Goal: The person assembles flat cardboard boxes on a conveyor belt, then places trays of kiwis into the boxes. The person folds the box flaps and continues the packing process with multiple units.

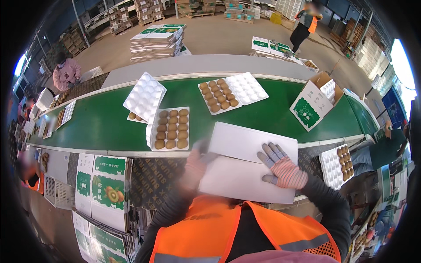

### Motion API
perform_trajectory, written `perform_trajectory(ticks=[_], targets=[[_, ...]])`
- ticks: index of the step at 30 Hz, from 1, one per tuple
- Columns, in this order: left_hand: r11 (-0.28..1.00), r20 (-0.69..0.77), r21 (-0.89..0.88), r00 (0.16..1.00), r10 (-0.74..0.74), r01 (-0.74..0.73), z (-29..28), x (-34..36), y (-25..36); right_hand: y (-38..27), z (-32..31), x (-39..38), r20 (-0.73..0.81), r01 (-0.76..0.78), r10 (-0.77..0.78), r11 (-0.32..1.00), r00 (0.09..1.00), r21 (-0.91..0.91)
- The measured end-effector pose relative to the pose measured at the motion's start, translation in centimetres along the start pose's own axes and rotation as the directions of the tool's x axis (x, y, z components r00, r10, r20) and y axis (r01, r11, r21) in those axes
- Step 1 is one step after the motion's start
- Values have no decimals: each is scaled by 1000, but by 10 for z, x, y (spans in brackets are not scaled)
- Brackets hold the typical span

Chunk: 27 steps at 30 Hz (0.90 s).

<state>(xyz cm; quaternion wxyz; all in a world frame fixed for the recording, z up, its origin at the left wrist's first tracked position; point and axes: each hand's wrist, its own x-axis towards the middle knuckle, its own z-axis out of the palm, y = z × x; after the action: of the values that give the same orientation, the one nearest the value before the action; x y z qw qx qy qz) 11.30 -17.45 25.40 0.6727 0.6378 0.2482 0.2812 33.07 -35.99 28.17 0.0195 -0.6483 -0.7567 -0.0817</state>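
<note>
A white cardboard carton (245,182) lies in front of me at the belt's near edge, its two plain flaps folded inward with a seam between them. My right hand (284,165), in a striped glove with grey fingertips, rests flat on the flaps with its fingers spread. At the carton's left edge is my left hand (198,161), also gloved and smeared by motion, so its fingers cannot be made out. Beyond the carton, a white tray (152,131) of kiwifruit sits on the green belt (272,111).
More kiwifruit trays (247,87) and white molded trays (144,94) lie on the belt. An open carton (309,105) with trays inside stands at right. Flattened printed cartons (103,184) are stacked at my left. A half-filled tray (331,166) is at right. Other people work nearby.
</note>
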Motion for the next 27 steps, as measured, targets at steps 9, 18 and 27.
perform_trajectory(ticks=[9, 18, 27], targets=[[806, 196, -242, 841, -504, 540, 27, 12, -96, 12, 39, -174, -46, -543, 850, 376, 525, 751], [522, 897, 331, 434, 85, -786, 144, 36, 30, -88, 224, -143, 574, 845, 796, -432, 192, 316], [420, 996, 61, 30, -79, -906, 190, 7, -36, 53, 53, -239, 41, -177, 989, -66, -141, 982]])
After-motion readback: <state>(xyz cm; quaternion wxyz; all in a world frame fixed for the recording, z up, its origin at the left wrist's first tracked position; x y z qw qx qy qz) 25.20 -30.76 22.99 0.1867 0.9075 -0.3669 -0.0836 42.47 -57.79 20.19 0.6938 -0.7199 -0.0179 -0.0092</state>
